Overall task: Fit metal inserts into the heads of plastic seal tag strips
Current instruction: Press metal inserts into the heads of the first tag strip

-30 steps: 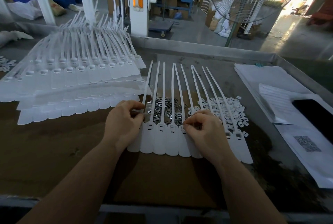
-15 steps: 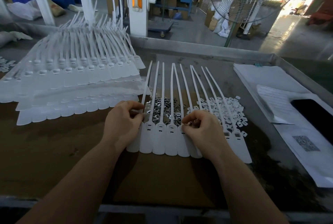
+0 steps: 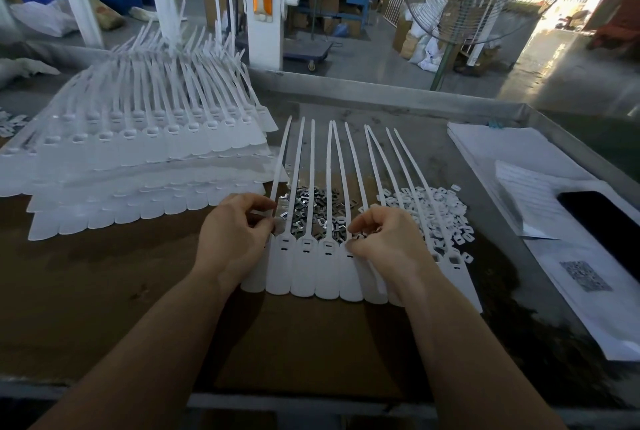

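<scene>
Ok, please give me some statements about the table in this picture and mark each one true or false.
1. The metal inserts lie under the tails of the flat row of strips. True.
2. The white plastic pieces lie left of the metal inserts. False: they lie to the right.
3. The stacked strips are at the table's left. True.
4. Both hands rest on the papers. False: the left hand and right hand work at the strip heads.
</scene>
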A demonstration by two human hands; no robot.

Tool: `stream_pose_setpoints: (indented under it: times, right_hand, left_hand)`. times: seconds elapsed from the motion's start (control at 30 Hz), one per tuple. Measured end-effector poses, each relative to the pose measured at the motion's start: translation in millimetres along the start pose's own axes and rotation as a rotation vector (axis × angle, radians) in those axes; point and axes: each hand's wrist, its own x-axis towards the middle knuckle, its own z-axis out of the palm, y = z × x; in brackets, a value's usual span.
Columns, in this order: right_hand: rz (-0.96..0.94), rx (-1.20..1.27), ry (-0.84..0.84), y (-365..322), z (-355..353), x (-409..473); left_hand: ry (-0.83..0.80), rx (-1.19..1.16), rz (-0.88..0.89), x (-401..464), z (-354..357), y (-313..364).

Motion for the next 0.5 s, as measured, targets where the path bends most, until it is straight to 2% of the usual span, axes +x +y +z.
stream_pose_setpoints:
  times: [0.13,0.33,0.43,0.5]
  right_hand:
    - [-0.05,-0.021,0.021,6.2,0.2,-5.4]
    - [-0.092,0.082,0.095,10.9,-2.4,-5.4]
    - [-0.123,0.013,0.161,11.9,-2.4,-3.5]
    - [-0.171,-0.142,0.238,13.1,-2.1,-1.9]
  left_hand:
    - [0.006,0.0,0.006,-0.8,-0.4,-0.4]
    - [0.006,0.009,-0.002,0.1,0.5,-1.0]
    - [0.008,0.013,0.002,-0.6,-0.5,-1.3]
    - [0.01,0.012,0.0,-0.9,-0.5,-0.8]
